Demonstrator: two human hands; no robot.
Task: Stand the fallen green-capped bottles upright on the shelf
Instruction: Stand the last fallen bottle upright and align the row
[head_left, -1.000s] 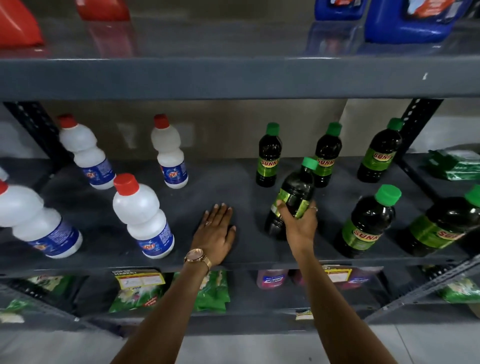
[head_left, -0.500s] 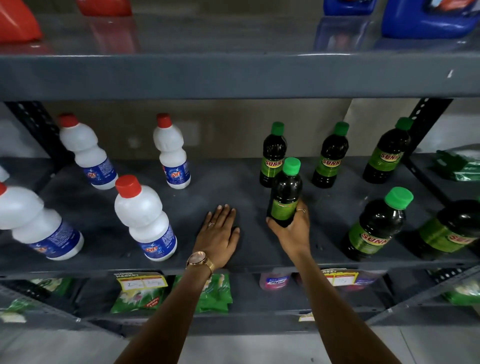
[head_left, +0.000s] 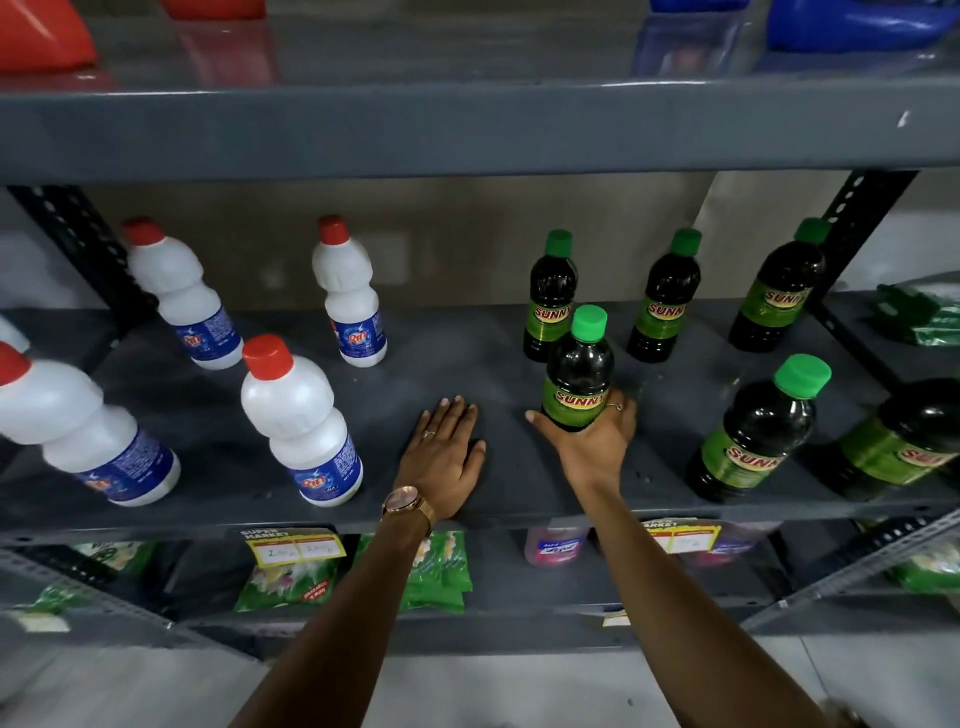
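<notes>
Right hand (head_left: 592, 447) wrapped round base of green-capped bottle (head_left: 576, 374) — bottle upright at front-centre of shelf (head_left: 467, 358), not yet released. Left hand (head_left: 447, 457) flat, empty, on shelf. Green-capped bottles in view: six, all upright — far-right one partly cut off. White red-capped bottles: four, plus sliver at left edge. None left lying.
</notes>
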